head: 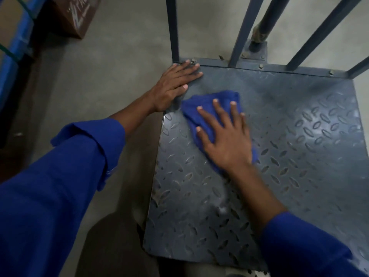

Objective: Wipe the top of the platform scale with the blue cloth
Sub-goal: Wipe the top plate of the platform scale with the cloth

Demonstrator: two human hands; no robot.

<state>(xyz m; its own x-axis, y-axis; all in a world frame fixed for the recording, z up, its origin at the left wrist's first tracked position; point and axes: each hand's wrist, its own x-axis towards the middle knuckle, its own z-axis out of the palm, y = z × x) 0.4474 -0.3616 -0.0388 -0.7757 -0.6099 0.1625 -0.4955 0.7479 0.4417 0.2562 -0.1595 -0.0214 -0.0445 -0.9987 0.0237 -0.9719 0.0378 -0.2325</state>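
The platform scale [289, 156] is a dark grey metal plate with a raised diamond tread, filling the right half of the view. A crumpled blue cloth [201, 106] lies on its far left part. My right hand [225, 136] presses flat on the cloth with fingers spread, covering its near half. My left hand [175, 84] rests flat and open on the plate's far left corner, fingers together, just left of the cloth and holding nothing.
Dark metal rail bars [172, 29] rise from the scale's far edge, with a bolted post base [256, 48] behind. Grey concrete floor [99, 76] lies to the left. A brown cardboard box [75, 17] and blue racking [14, 47] stand at the far left.
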